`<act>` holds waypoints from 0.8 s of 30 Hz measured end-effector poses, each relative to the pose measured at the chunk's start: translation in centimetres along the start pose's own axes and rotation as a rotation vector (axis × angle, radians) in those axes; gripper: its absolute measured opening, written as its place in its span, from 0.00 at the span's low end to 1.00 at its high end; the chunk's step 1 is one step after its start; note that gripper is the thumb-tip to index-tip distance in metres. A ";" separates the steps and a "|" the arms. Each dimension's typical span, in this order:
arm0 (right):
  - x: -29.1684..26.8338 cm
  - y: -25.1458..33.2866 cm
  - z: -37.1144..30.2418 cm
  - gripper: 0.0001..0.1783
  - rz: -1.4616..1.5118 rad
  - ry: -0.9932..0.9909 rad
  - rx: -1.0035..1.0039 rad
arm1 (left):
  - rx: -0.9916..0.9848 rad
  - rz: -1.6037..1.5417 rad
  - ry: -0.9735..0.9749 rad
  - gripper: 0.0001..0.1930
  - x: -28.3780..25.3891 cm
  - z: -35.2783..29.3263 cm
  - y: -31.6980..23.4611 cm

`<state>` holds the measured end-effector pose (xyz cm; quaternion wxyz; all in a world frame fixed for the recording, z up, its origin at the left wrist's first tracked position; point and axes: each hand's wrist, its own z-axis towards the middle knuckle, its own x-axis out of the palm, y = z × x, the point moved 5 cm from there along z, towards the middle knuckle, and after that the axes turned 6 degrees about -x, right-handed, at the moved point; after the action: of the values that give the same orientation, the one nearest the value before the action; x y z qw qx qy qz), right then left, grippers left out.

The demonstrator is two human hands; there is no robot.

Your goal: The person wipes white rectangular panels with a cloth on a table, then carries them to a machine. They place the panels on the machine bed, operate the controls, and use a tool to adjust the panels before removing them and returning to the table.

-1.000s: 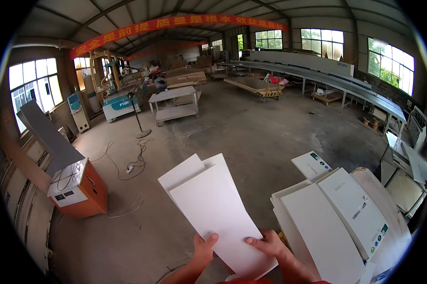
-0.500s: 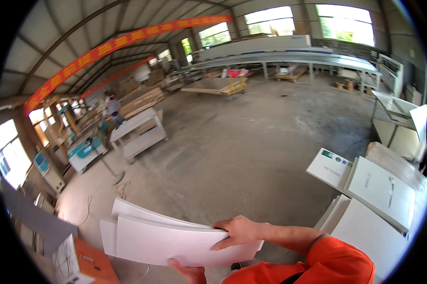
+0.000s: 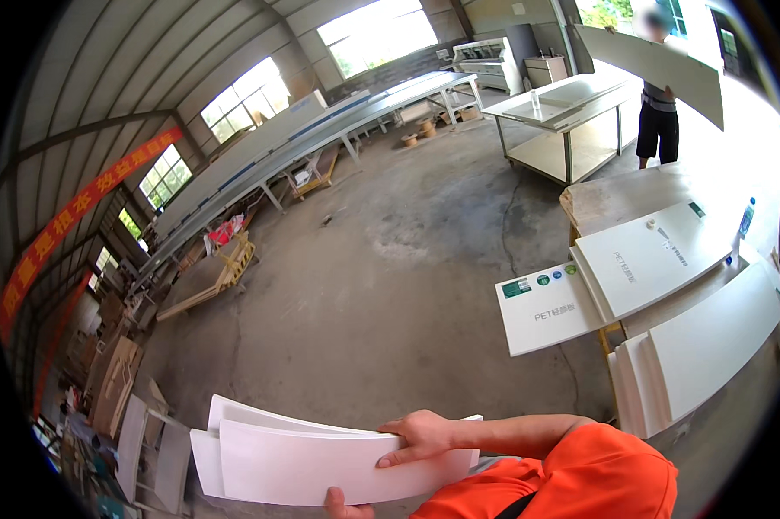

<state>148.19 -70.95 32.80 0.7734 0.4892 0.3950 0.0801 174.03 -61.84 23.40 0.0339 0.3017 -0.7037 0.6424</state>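
Observation:
A small stack of white panels (image 3: pixel 303 463) is carried in front of my body, its sheets slightly fanned at the left end. My right hand (image 3: pixel 420 438) grips the upper edge, thumb on the near face and fingers over the top. Beneath the lower edge, my left hand (image 3: pixel 347 506) supports the stack with its thumb against the near face; its other fingers are hidden behind the panels. An orange sleeve (image 3: pixel 597 471) covers my right upper arm.
To the right, white boards (image 3: pixel 654 255) lie stacked on a worktable (image 3: pixel 628 199), with more white panels (image 3: pixel 710 337) nearer me. A bottle (image 3: pixel 746 218) stands there. Farther back, a person (image 3: pixel 658 104) holds a large board beside a wheeled table (image 3: pixel 572 104). A long machine bench (image 3: pixel 321 130) runs behind.
My view has swung right, bringing the worktable and the person with the board into sight. Both hands keep their hold on the white panels.

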 end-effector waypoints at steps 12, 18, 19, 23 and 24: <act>-14.8 -19.9 31.3 0.40 -0.270 0.193 0.091 | 0.122 -0.189 -0.364 0.28 1.9 41.0 11.9; -30.3 -30.6 43.9 0.40 -0.333 0.082 0.252 | -0.174 0.020 0.204 0.27 20.2 64.0 9.0; -32.9 -33.0 44.5 0.40 -0.336 -0.010 0.272 | -0.165 0.088 0.341 0.26 24.1 67.6 8.2; -44.0 -42.2 44.8 0.41 -0.213 -0.266 0.510 | -0.452 -0.053 0.658 0.38 39.7 80.2 10.1; -46.3 -45.0 44.7 0.42 -0.123 -0.333 0.563 | -0.410 -0.005 0.763 0.43 44.2 82.2 10.2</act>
<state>135.92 -148.48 29.95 0.6651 0.6654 0.2987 -0.1600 161.12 -154.78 19.50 0.3524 0.0315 -0.7530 0.5548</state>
